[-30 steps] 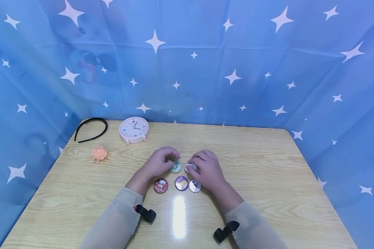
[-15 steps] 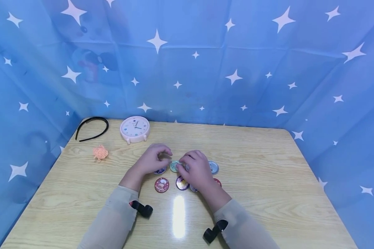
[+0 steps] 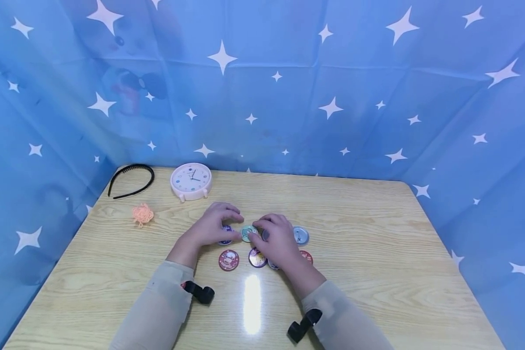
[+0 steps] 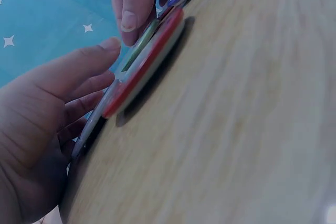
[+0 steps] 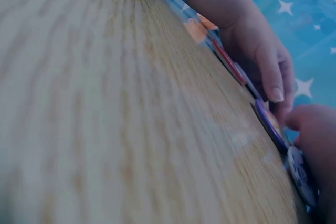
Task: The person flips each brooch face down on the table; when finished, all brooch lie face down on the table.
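Note:
Several round pin badges lie in two rows on the table. My right hand [image 3: 279, 239] pinches the edge of a mint-green badge [image 3: 248, 233] between thumb and forefinger. My left hand [image 3: 212, 226] is left of it, fingers loosely bent over a dark blue badge [image 3: 225, 239] that it partly covers. A red badge [image 3: 229, 260] lies nearer the front, also seen edge-on in the left wrist view. A purple badge [image 3: 257, 258] sits by my right hand, which partly hides the badge beside it. Right of that hand are a silvery-blue badge [image 3: 301, 236] and another red badge [image 3: 306, 256].
Toward the back left stand a pink round clock [image 3: 190, 181], a black headband [image 3: 131, 181] and a peach tangle of string [image 3: 142, 214]. A blue starry cloth [image 3: 262, 87] hangs behind and beside the wooden table [image 3: 376, 272].
Both hands have shifted left. My right hand has left a pale badge and reached the green one, uncovering the silvery-blue and red badges; my left hand has backed off the green one, revealing the dark blue badge.

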`<state>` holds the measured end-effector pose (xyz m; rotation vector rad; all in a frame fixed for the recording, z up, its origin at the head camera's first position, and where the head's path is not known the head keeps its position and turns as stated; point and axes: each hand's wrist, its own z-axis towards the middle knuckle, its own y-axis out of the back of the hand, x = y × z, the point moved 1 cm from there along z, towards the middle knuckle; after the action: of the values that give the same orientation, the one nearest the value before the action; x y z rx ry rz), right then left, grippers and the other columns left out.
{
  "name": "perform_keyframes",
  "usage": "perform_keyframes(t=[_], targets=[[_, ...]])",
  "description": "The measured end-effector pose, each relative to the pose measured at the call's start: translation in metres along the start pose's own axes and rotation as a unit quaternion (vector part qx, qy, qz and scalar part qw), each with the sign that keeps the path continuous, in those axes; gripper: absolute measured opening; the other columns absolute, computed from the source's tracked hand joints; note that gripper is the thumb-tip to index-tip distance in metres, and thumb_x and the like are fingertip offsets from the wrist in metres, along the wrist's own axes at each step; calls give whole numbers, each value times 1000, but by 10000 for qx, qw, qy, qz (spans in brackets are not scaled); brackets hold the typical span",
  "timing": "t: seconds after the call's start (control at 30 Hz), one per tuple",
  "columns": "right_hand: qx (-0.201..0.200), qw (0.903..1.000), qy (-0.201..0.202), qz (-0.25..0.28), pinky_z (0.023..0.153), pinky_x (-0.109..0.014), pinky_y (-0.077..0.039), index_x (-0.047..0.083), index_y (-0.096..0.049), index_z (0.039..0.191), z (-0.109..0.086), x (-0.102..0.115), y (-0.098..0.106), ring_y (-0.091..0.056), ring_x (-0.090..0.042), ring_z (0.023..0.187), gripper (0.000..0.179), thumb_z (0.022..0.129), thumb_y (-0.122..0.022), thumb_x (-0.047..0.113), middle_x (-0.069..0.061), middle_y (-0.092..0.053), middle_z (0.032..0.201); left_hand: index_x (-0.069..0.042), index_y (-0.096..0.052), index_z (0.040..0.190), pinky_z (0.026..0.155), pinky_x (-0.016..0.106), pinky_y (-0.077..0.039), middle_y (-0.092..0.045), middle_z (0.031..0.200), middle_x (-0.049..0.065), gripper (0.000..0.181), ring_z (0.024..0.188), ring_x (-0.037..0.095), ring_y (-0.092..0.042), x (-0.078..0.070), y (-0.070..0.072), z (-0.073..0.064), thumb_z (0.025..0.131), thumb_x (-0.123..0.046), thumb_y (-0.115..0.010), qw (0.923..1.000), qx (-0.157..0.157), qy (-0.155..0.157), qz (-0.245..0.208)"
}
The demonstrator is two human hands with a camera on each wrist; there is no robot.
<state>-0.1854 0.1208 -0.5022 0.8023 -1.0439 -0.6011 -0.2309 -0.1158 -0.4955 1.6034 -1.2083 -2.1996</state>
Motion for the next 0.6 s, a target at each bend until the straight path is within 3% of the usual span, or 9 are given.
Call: perform_keyframes(t=[0.27,0.6], targets=[[23,10000,2,-68,109,-52,-42,17,-80,124,-2,-3,0,-56,-25,123,40,95,-79,45,0,-67,124,-20,-81,118,119,56,-34,-62,142,3,39,142,30,-44,-2,-4,2,83,-32,-92,9999,17,87,128],[137,9999,-41,-10,111,-55,-40,17,-79,126,-2,0,1,-54,-28,127,39,95,-81,41,-2,-67,128,-24,-82,101,120,55,-31,-64,138,3,21,140,29,-44,-2,-5,2,83,-27,-92,9997,-149,132,115]])
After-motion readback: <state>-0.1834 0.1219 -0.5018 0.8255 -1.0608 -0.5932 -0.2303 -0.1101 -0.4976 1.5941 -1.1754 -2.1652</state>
